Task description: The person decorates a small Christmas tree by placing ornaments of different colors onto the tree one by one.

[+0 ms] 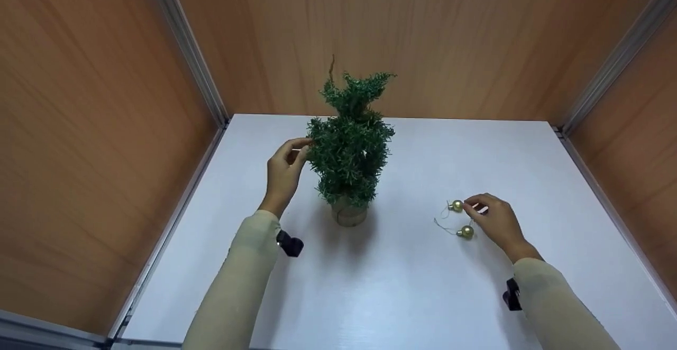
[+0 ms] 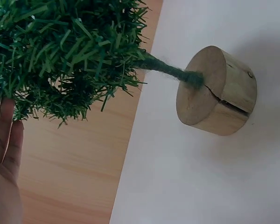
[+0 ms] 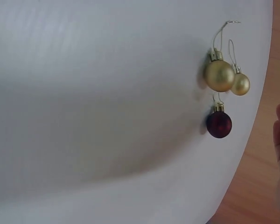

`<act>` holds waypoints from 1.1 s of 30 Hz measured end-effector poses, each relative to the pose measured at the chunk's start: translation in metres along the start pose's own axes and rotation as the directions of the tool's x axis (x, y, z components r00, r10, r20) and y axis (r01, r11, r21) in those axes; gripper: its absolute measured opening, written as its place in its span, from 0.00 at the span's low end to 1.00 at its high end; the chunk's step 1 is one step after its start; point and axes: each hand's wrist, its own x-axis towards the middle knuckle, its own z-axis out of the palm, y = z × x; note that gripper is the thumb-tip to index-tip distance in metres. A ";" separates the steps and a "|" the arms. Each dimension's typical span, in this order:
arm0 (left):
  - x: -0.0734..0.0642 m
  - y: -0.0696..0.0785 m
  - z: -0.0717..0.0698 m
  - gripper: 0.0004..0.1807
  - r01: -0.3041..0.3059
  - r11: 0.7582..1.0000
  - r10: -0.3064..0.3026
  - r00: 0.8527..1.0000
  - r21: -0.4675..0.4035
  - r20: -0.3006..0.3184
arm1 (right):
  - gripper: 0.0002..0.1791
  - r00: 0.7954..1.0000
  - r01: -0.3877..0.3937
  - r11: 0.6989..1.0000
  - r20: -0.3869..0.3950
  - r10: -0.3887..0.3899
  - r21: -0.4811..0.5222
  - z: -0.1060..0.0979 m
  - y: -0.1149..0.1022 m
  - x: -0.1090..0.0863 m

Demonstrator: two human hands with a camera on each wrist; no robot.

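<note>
Table (image 1: 423, 292) stretches right and far past bushy green tree (image 1: 348, 154); left hand (image 1: 284, 169), pinch unclear; right hand (image 1: 495, 220) relaxed beside gold baubles (image 1: 466, 232).

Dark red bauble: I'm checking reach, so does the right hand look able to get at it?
Probably yes: the right hand is near, and in its wrist view nothing covers the dark red bauble; gold baubles sit alongside.

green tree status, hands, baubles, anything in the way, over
Left hand at green bushy artificial tree, standing on round wooden base. Right hand near two gold round baubles, contact unclear. Dark red bauble close beside them.
</note>
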 end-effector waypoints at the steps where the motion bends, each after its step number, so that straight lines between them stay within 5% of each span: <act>1: 0.001 0.002 0.000 0.15 -0.007 1.000 0.007 1.000 -0.002 -0.010 | 0.11 1.000 -0.006 1.000 0.001 0.006 -0.001 0.000 0.002 -0.002; 12: -0.008 0.053 -0.004 0.15 -0.072 0.997 0.070 0.996 -0.042 -0.046 | 0.18 0.999 -0.025 0.999 0.020 0.025 0.023 0.002 0.017 -0.018; 21: -0.022 0.046 -0.001 0.16 -0.078 0.990 0.076 0.997 -0.115 -0.018 | 0.17 0.999 -0.038 0.997 0.037 0.035 0.064 0.016 0.027 -0.042; 33: -0.023 0.043 0.002 0.15 -0.102 0.988 0.098 0.995 -0.114 -0.036 | 0.15 0.997 -0.056 0.990 0.063 0.048 0.130 0.025 0.030 -0.052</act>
